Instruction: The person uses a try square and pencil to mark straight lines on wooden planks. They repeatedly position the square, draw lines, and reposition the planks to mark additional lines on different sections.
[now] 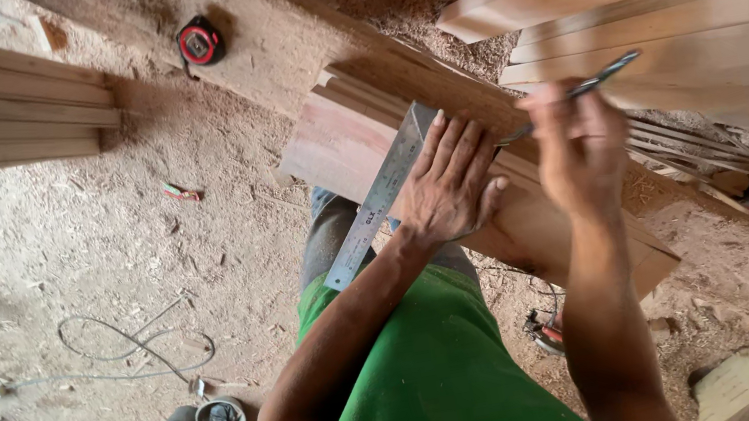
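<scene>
Our left hand (446, 183) lies spread flat, pressing a grey steel square (379, 196) onto reddish planks (537, 214). Our right hand (579, 146), blurred, pinches a pen (598, 80).

A flat steel square (373, 203) with engraved markings is lying slantwise across reddish wooden boards (352, 138), its lower end sticking out past their edge, while a slim dark pen (591, 83) is pointing down-left toward the board top.
</scene>
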